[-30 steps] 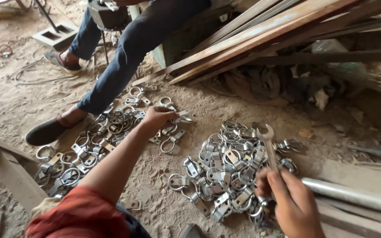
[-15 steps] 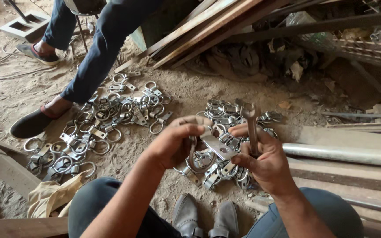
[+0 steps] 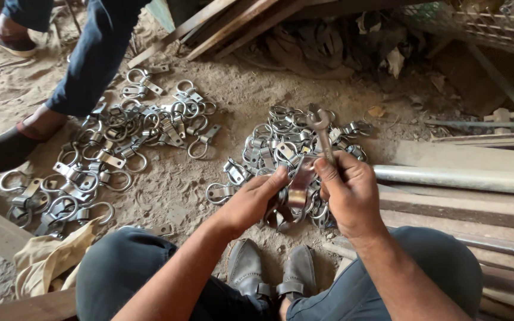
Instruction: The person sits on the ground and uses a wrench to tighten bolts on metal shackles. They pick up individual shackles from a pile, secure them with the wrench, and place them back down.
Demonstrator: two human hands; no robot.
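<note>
a dusty, sandy dirt floor (image 3: 221, 77) fills the place, and everything is easiest placed from the big heap of shiny ring-shaped metal pipe clamps (image 3: 281, 139) lying in the middle of it. beyond that heap, at the far edge, brown wooden planks (image 3: 233, 24) lean over a dark pile of rags and scrap. to the right of the heap lies a long grey metal pipe (image 3: 465, 178), flat among pale wooden boards. to the left of the heap spreads a second, looser scatter of the same silver clamps (image 3: 108, 148), and beyond that scatter stands another person's leg in blue jeans (image 3: 90, 59) with a black shoe (image 3: 7, 148) planted in the sand. a crumpled beige cloth (image 3: 49, 255) lies on the ground on the near left, well apart from the heap.

just this side of the heap sits the person, knees spread, grey shoes (image 3: 269, 270) together below the hands. the left hand (image 3: 251, 202) is closed around a bent silver clamp with a flat strap (image 3: 298, 184), held just above the heap's near edge. the right hand (image 3: 349, 193) is clenched on the handle of a steel open-ended spanner (image 3: 321, 134), which stands nearly upright, its jaw end over the heap. the two hands are close together, with the strap between them.
</note>
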